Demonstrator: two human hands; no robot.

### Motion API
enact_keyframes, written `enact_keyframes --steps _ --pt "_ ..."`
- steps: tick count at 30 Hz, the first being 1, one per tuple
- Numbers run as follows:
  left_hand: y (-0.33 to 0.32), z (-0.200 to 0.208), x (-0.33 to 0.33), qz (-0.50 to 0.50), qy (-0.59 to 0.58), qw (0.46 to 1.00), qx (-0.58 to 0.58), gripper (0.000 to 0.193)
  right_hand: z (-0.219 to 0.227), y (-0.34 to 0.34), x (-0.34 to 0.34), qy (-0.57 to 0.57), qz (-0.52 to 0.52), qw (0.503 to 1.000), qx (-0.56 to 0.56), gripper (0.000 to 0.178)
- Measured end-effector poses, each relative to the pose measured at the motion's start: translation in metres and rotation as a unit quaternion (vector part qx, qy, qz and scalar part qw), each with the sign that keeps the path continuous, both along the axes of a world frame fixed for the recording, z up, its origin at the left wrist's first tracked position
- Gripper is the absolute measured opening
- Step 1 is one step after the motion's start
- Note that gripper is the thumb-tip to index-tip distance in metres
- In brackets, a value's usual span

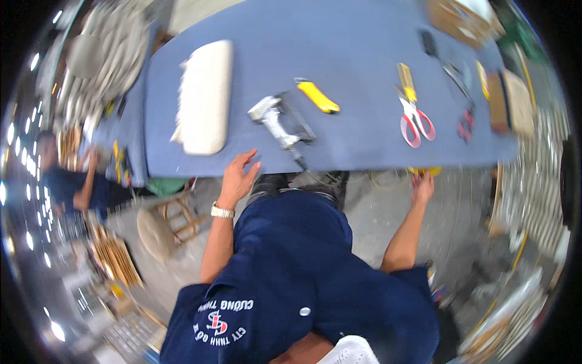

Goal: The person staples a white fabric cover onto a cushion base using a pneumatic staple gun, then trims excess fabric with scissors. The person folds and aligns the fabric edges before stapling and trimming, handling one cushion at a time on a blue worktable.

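My left hand (239,180) is held at the front edge of the table, its fingers apart and nothing in them. Closest to it are a cream padded cushion (208,97) with a ragged left edge and a silver air staple gun (276,122) with a hose at its lower end. My right hand (422,187) reaches to the table's front edge at the right, its fingers closed on a yellow object (431,171); blur hides its kind. Beyond that hand lie scissors (417,122) with red and white handles. A yellow utility knife (317,97) rests past the staple gun.
The table (357,36) has a blue cover. Toward its right side are a yellow tool (406,82), a dark long-handled tool (445,60), red-handled pliers (465,126) and cardboard boxes (464,23). A stool (159,233) stands left on the floor; a person (79,176) works beyond it.
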State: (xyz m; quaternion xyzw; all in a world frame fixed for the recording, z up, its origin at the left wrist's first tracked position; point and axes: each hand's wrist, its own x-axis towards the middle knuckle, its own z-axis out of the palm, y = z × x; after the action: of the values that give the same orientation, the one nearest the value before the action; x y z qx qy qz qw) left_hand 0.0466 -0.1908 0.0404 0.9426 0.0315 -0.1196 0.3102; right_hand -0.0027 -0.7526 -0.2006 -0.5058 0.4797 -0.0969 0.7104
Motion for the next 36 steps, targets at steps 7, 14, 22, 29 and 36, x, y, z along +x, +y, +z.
enact_keyframes --steps 7,14,22,29,36 --pt "0.140 -0.037 -0.014 0.085 -0.100 0.980 0.151 0.073 0.111 0.236 0.020 -0.058 0.211 0.950 -0.223 0.022" --pt "0.217 -0.100 0.035 -0.058 -0.086 0.968 0.227 0.103 0.127 0.430 0.102 -0.078 0.506 0.649 -0.563 0.042" --pt "0.231 -0.063 0.075 -0.112 -0.155 0.981 -0.014 0.106 0.134 0.455 0.181 -0.126 0.425 0.754 -0.485 0.024" --pt "0.231 -0.038 0.097 0.041 -0.097 0.901 -0.421 0.094 0.235 0.658 0.253 -0.243 0.578 0.778 -0.049 0.068" --pt "0.253 -0.022 0.221 0.132 -0.154 0.878 -0.434 0.078 0.246 0.643 0.262 -0.222 0.651 0.714 -0.133 0.073"
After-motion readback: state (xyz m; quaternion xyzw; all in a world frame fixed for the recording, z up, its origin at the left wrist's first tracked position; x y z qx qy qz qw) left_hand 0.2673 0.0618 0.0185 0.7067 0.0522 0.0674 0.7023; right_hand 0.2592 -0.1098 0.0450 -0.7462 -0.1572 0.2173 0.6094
